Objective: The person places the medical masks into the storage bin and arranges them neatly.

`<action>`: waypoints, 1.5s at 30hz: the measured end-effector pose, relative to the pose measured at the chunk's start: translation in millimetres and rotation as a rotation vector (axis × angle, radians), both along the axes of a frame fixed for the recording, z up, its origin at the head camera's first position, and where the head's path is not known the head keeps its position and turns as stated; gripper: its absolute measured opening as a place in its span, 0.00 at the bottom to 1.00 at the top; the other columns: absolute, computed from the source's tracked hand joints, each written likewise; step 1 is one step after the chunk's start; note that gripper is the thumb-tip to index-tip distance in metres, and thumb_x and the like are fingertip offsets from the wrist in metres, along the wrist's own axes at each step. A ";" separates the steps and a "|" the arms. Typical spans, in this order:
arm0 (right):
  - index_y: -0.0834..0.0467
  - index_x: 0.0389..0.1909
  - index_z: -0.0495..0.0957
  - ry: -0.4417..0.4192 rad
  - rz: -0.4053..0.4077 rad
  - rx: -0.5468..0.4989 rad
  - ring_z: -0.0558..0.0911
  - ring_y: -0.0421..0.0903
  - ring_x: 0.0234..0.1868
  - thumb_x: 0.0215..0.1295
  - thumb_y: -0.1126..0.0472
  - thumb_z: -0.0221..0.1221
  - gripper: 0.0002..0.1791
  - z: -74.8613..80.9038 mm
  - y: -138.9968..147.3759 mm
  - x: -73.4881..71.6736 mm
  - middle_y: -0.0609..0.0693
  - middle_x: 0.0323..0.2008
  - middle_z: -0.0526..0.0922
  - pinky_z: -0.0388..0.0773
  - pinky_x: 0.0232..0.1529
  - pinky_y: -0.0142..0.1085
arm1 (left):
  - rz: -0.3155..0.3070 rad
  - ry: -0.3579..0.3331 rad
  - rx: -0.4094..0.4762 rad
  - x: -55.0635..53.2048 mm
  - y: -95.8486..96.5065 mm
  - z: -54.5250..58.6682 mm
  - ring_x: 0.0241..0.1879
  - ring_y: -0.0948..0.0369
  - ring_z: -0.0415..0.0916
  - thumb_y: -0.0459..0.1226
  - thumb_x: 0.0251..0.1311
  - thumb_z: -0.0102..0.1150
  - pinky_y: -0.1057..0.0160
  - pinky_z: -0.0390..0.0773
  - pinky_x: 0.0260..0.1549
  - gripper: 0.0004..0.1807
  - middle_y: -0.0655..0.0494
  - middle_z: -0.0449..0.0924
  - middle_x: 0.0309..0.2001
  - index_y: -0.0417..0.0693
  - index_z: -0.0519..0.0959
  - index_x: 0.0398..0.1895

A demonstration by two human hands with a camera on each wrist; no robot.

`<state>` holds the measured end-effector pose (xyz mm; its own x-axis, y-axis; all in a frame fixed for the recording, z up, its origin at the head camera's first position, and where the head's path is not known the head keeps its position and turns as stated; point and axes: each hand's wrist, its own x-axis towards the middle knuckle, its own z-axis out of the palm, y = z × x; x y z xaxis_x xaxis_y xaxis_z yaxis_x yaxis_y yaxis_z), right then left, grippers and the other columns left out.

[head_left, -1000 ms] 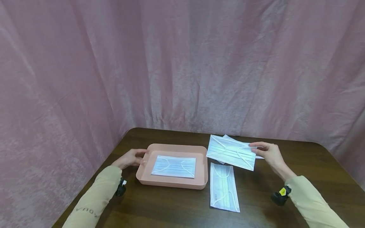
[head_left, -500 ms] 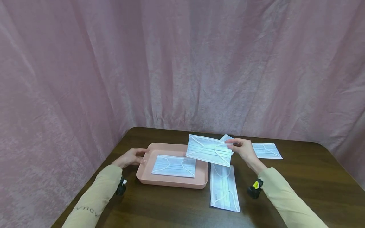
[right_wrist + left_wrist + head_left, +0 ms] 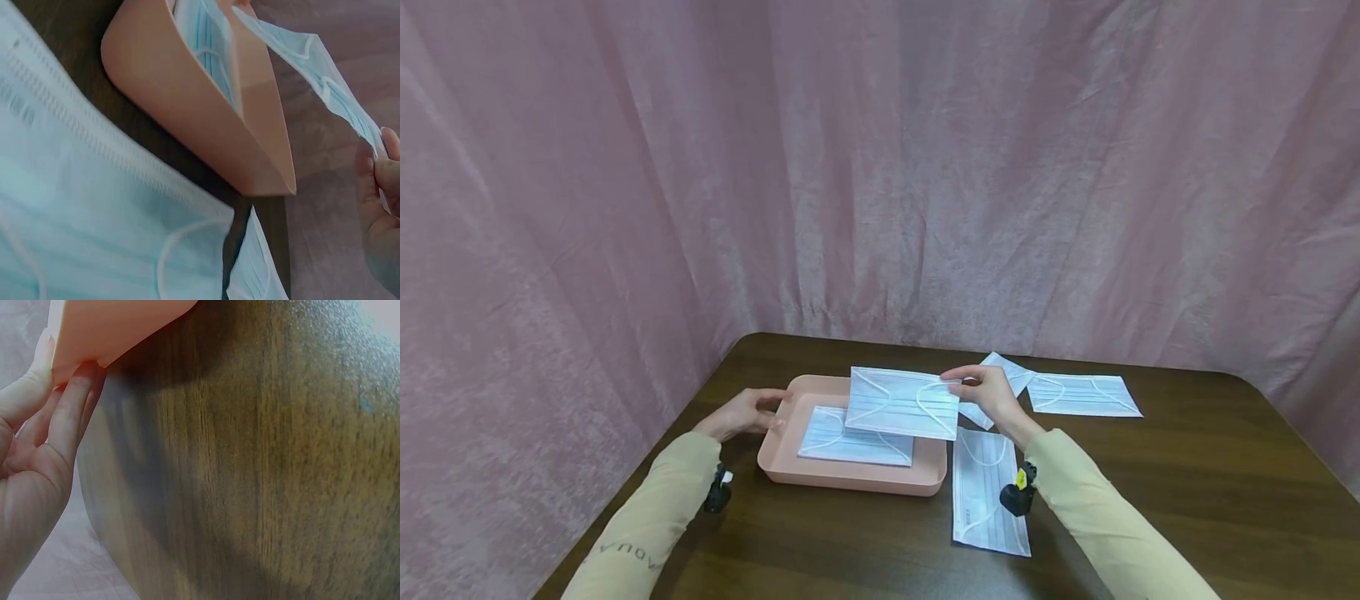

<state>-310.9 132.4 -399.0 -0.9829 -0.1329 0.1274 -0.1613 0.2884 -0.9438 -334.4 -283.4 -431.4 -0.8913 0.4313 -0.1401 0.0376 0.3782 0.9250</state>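
The right hand's grip (image 3: 991, 398) pinches a held mask (image 3: 897, 404) near its upper right corner, above the pink tray (image 3: 850, 481); its long axis runs left-right, free end pointing left. The left hand (image 3: 743, 415) grips the tray's left end. Inside lies another mask (image 3: 842, 450), also lengthwise left-right. On the brown tabletop (image 3: 820, 542), a third mask (image 3: 977, 500) runs near-to-far beside the tray; two masks (image 3: 1086, 395) lie farther back.
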 end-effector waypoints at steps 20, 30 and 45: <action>0.62 0.36 0.83 -0.022 0.036 -0.021 0.76 0.50 0.42 0.54 0.73 0.60 0.10 -18.4 -63.2 -2.4 0.52 0.39 0.81 0.76 0.38 0.39 | 0.066 -0.030 -0.026 3.8 5.0 2.0 0.43 0.52 0.72 0.24 0.52 0.59 0.56 0.74 0.41 0.33 0.31 0.59 0.59 0.29 0.59 0.62; 0.66 0.37 0.82 -0.033 0.067 -0.057 0.78 0.49 0.37 0.53 0.76 0.59 0.10 -27.6 -68.4 -2.5 0.56 0.40 0.80 0.77 0.35 0.37 | 0.107 -0.029 -0.052 5.4 10.1 3.3 0.42 0.53 0.72 0.24 0.51 0.60 0.56 0.75 0.39 0.33 0.31 0.59 0.58 0.30 0.61 0.61; 0.66 0.34 0.82 0.000 0.047 0.059 0.77 0.48 0.33 0.52 0.77 0.59 0.09 -30.1 -69.7 -5.1 0.55 0.37 0.81 0.76 0.35 0.41 | 0.146 -0.053 -0.075 6.1 8.7 1.3 0.42 0.53 0.73 0.24 0.50 0.61 0.55 0.75 0.39 0.33 0.31 0.60 0.58 0.33 0.63 0.62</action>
